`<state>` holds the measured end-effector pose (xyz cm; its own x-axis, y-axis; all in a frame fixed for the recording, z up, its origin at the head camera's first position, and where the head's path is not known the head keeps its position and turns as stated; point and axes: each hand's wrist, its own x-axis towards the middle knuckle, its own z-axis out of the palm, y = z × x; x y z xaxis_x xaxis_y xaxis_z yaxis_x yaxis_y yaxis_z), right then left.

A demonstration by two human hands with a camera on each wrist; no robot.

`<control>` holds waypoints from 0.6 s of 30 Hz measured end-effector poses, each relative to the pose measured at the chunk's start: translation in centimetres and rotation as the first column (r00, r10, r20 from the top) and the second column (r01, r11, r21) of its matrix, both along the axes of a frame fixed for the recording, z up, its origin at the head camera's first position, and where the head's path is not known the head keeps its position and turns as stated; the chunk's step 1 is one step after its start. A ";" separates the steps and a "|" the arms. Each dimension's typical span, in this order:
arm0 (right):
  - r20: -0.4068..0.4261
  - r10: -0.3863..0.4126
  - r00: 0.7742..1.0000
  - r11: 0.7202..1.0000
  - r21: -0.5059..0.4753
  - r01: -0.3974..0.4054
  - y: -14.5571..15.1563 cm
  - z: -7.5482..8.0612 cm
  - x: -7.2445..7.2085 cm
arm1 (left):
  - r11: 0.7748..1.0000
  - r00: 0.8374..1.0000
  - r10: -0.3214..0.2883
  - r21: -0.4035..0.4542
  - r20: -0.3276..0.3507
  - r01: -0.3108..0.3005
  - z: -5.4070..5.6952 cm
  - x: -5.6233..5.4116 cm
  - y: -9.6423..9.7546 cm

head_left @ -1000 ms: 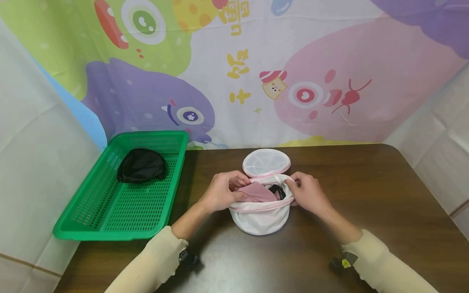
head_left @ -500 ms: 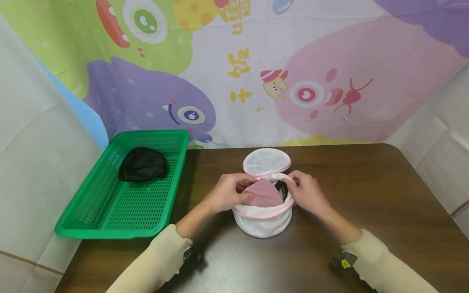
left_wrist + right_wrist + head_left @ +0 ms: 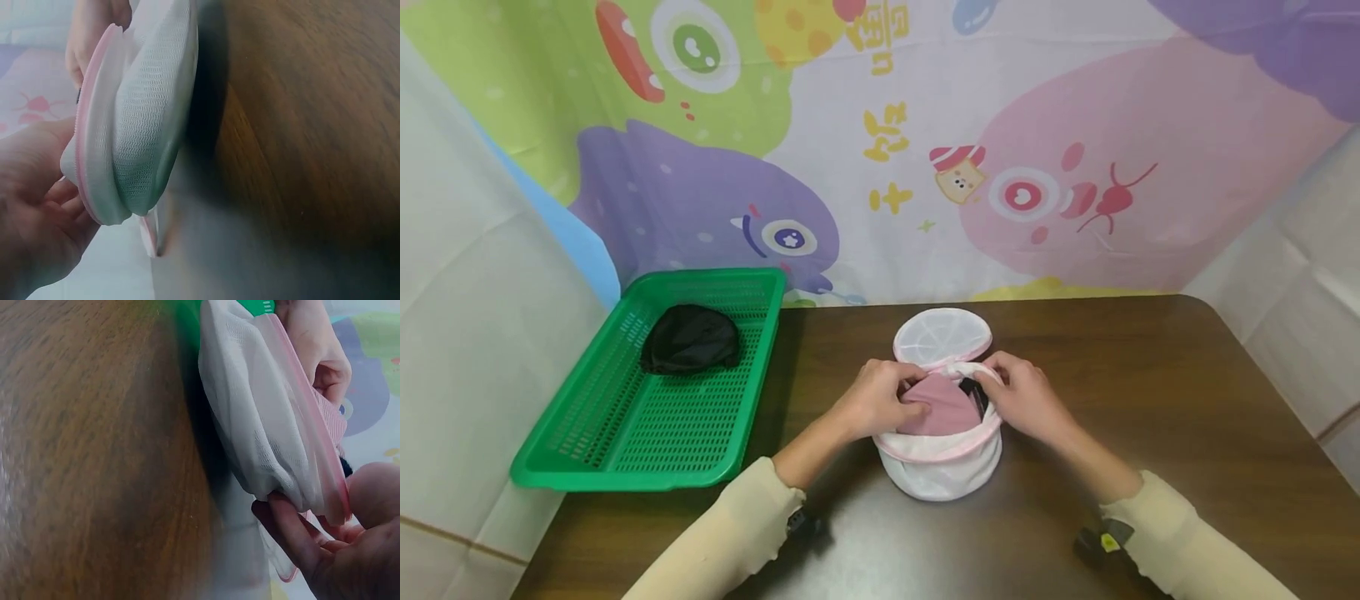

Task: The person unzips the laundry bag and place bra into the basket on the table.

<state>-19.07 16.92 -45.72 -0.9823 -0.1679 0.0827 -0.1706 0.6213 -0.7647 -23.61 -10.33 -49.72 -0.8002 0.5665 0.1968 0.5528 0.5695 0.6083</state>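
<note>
A white mesh laundry bag [image 3: 942,475] with pink zip trim stands on the table, its round lid [image 3: 943,335] folded back behind the opening. Folded dusty-pink cloth [image 3: 938,405] fills the mouth, its exact kind unclear, with a small black piece [image 3: 976,395] at its right. My left hand [image 3: 880,402] pinches the pink cloth at the left side, thumb on top; whether it grips the rim too I cannot tell. At the right, my right hand [image 3: 1021,395] holds the bag's rim, thumb inside and fingers outside against the mesh [image 3: 250,419].
A green slotted plastic basket [image 3: 748,392] stands on the left of the table, holding a crumpled black cloth item [image 3: 691,340]. The dark wooden table [image 3: 1150,392] meets a cartoon-printed cloth [image 3: 910,250] at its back edge.
My left hand has moved slightly right and toward me with the pink cloth, which now lies more spread across the mouth. The bag has shifted a little toward me. My right hand keeps hold of the rim.
</note>
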 end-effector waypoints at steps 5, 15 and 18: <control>0.096 0.010 0.995 1.000 -0.015 -0.009 0.2 0.4 0.2 | 0.997 0.997 0.069 0.044 0.030 -0.071 2.6 1.3 0.0; 0.261 0.105 0.959 0.990 -0.120 -0.076 0.2 0.6 0.9 | 0.981 0.981 0.182 0.057 0.059 -0.186 6.0 3.3 0.1; 0.219 0.145 0.965 0.982 -0.154 -0.113 0.4 -0.1 0.6 | 0.981 0.982 0.181 0.057 0.063 -0.184 5.9 3.4 0.2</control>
<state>-18.48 17.34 -45.78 -0.9485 -0.2971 -0.1099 -0.0529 0.4906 -0.8698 -20.25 -10.17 -43.82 -0.8999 0.3980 0.1781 0.4065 0.6180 0.6730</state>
